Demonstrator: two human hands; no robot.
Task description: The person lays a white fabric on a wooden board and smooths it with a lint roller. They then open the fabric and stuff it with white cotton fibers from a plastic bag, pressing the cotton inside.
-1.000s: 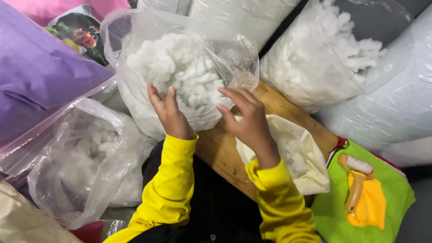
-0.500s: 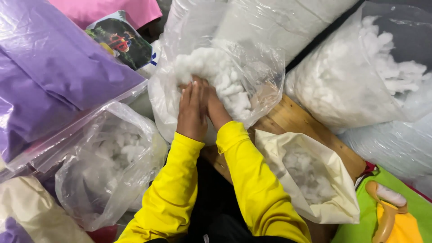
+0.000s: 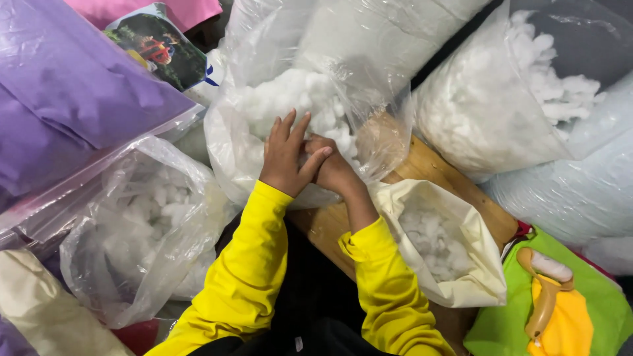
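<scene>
- White fibre stuffing (image 3: 297, 99) fills the clear plastic bag (image 3: 237, 151) at the far edge of the wooden table (image 3: 435, 168), bag mouth open toward the person
- left hand (image 3: 285, 158) lies on the stuffing at the bag mouth, fingers straight and slightly fanned, thumb angled across the right hand
- right hand (image 3: 333, 173) sits just beside and partly under the left, curled into the fluff; fingertips hidden, so cannot tell if they pinch a tuft or just press
- change: a second ago the hands were apart, open-palmed against the bag; half a second ago they came palm to palm in the stuffing; now overlapped and lower at the mouth
- reads as gathering a clump between both hands, judging by the closing-in; no clump seen lifted clear of the bag
- yellow sleeves (image 3: 244, 277) run from the near edge up to the bag
- cream fabric bag (image 3: 475, 277) lies open on the right side of the table, touching the right forearm, some white stuffing inside
- second clear bag of stuffing (image 3: 145, 231) sits off the left edge, near the left sleeve, untouched
- big bag of stuffing (image 3: 501, 112) at the far right, well apart from both hands
- purple fabric in plastic (image 3: 72, 92) at far left
- green and yellow soft toy (image 3: 560, 310) at the near right corner, untouched
</scene>
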